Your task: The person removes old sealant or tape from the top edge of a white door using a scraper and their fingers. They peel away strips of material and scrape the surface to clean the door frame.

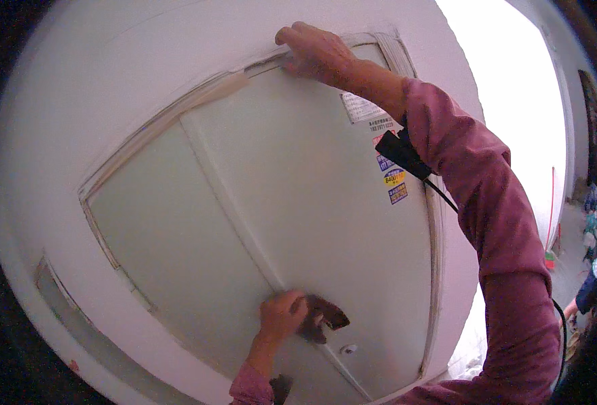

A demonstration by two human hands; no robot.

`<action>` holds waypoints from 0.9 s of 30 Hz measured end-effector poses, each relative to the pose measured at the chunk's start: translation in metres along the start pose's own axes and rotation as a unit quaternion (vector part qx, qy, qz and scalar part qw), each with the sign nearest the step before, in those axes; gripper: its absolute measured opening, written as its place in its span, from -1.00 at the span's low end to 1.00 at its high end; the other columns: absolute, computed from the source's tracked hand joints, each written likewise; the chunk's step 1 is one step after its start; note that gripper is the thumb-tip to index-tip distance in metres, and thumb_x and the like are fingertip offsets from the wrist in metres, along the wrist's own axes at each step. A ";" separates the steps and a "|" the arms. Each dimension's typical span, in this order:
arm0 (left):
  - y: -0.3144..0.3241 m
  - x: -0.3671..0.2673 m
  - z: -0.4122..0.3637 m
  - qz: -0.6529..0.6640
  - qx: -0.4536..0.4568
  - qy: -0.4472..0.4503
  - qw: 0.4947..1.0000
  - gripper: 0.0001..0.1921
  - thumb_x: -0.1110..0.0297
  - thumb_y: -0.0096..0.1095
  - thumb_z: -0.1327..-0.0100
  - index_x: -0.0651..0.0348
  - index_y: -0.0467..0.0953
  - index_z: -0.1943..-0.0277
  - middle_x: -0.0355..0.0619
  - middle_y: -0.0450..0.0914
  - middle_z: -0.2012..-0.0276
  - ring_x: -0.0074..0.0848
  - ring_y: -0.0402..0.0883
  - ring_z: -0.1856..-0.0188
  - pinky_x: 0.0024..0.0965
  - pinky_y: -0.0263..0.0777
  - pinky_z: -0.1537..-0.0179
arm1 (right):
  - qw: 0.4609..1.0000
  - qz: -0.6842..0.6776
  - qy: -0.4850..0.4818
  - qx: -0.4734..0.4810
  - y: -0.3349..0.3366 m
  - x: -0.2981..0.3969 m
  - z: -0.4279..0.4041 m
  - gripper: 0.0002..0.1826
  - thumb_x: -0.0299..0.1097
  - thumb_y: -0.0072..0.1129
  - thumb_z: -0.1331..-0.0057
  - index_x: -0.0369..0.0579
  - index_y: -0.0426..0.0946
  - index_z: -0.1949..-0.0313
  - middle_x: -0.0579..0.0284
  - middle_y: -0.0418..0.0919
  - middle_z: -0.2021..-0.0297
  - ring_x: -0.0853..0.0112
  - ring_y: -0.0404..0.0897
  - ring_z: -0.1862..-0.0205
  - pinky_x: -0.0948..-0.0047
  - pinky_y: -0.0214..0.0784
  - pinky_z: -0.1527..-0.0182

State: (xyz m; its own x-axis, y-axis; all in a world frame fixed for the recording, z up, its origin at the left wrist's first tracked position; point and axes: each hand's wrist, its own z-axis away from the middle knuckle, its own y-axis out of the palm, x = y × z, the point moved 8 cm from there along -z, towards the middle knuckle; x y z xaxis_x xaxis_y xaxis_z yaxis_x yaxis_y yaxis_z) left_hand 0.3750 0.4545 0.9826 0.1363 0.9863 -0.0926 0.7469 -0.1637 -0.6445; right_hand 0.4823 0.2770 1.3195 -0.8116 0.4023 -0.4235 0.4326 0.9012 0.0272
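My right hand point(316, 53) is raised to the top edge of a pale double-leaf door point(298, 192). Its fingers are bent over the frame, and whatever lies beneath them is hidden. A brownish strip point(212, 95), perhaps tape or paper, runs along the top frame to the left of that hand. Lower down, near the seam between the leaves, my left hand point(281, 310) closes around a dark handle-like object point(331, 313). Blur leaves unclear whether this object is fixed to the door. Just below it sits a small round fitting point(348, 349).
Printed stickers point(397, 193) and a paper notice point(362, 107) are on the door. A black device point(404, 154) with a cable point(443, 196) hangs by my right sleeve. Bright light fills the opening point(521, 101) at right; another person's arm point(584, 296) shows at the far right rim.
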 end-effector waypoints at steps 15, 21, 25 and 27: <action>-0.005 0.003 0.001 0.023 -0.007 0.036 0.999 -0.89 0.34 0.11 0.10 0.11 0.45 0.45 -0.14 0.48 0.65 -0.36 0.47 0.64 -0.37 0.35 0.57 | 0.989 0.137 -0.039 0.042 -0.009 -0.027 -0.001 -0.93 -0.43 -0.10 -0.03 -0.10 0.31 0.45 0.07 0.37 0.46 0.16 0.41 0.38 0.28 0.28 0.38; -0.012 -0.002 0.004 0.021 -0.018 0.080 0.996 -0.89 0.35 0.12 0.13 0.12 0.44 0.47 -0.12 0.47 0.65 -0.35 0.46 0.63 -0.36 0.33 0.56 | 0.988 0.142 -0.044 0.032 -0.022 -0.037 0.001 -0.94 -0.41 -0.17 -0.07 -0.09 0.24 0.48 0.06 0.35 0.51 0.09 0.40 0.40 0.22 0.26 0.41; -0.013 -0.001 0.004 0.036 -0.012 0.068 0.997 -0.90 0.38 0.12 0.14 0.12 0.44 0.48 -0.11 0.46 0.65 -0.36 0.45 0.63 -0.37 0.33 0.57 | 0.990 0.130 -0.052 0.020 -0.029 -0.046 0.004 -0.92 -0.40 -0.14 -0.07 -0.12 0.26 0.49 0.07 0.34 0.53 0.13 0.39 0.42 0.26 0.24 0.40; -0.013 -0.001 0.004 0.041 -0.020 0.058 0.997 -0.90 0.40 0.12 0.14 0.11 0.44 0.48 -0.11 0.45 0.67 -0.37 0.45 0.65 -0.39 0.33 0.58 | 0.987 0.153 -0.046 0.016 -0.036 -0.059 0.005 -0.90 -0.39 -0.10 -0.07 -0.13 0.28 0.51 0.09 0.33 0.54 0.17 0.39 0.44 0.29 0.24 0.40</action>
State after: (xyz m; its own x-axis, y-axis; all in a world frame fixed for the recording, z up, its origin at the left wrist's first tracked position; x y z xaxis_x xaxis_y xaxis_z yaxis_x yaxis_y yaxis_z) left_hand 0.3630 0.4558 0.9879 0.2715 0.9609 -0.0541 0.7555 -0.2476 -0.6065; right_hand 0.5165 0.2196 1.3389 -0.6023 0.6375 -0.4805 0.6654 0.7335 0.1390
